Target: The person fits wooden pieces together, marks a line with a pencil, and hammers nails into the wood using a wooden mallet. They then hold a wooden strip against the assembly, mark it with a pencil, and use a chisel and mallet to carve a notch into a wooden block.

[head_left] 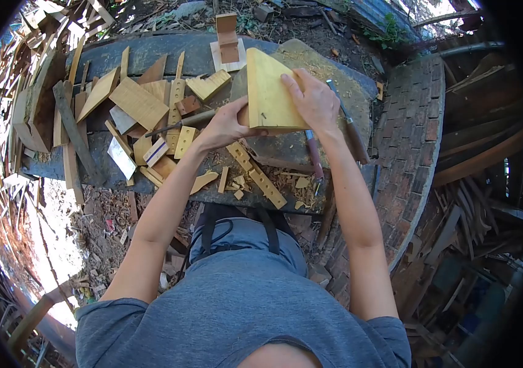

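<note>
Both hands hold a yellow wooden board (272,92) up over the workbench, tilted with its broad face towards me. My left hand (229,127) is closed on its lower left side, the fingertips hidden beneath and behind the wood. At the right edge my right hand (316,101) grips it, thumb on the face and fingers over the edge. A small dark mark, perhaps a nail or hole, shows near the board's lower left corner. Below it lies a chisel-like tool with a reddish handle (314,154). Another long tool with a brown handle (357,142) rests to the right.
Wood offcuts (140,103) crowd the bench's left half. A strip with drilled holes (256,176) and small scraps lie near the front edge. At the back stands a small brown wooden piece (227,38). A curved brick surface (410,122) borders the right side.
</note>
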{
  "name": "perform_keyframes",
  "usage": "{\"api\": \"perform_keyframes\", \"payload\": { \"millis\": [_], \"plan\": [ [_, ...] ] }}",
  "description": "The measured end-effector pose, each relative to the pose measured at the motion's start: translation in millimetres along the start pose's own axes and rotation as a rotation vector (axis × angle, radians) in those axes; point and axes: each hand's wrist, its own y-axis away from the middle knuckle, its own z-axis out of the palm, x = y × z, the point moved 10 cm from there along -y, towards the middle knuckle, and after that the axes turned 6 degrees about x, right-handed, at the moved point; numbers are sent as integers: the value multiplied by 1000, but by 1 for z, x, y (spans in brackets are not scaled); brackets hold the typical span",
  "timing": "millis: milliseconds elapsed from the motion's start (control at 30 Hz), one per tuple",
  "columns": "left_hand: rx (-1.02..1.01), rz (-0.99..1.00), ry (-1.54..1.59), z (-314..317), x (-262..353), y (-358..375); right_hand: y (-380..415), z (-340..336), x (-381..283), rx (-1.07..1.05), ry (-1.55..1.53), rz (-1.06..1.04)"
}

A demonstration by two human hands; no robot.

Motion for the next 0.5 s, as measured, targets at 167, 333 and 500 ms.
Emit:
{"api": "perform_keyframes", "payload": {
  "millis": [167,333,500],
  "plan": [
    [-33,32,-51,3,9,-1,5,3,26,-15,-17,175],
    [-35,39,21,2,2,0,4,-3,15,-16,23,165],
    [-30,-1,22,-2,-1,-2,3,4,13,-60,36,148]
  ]
}}
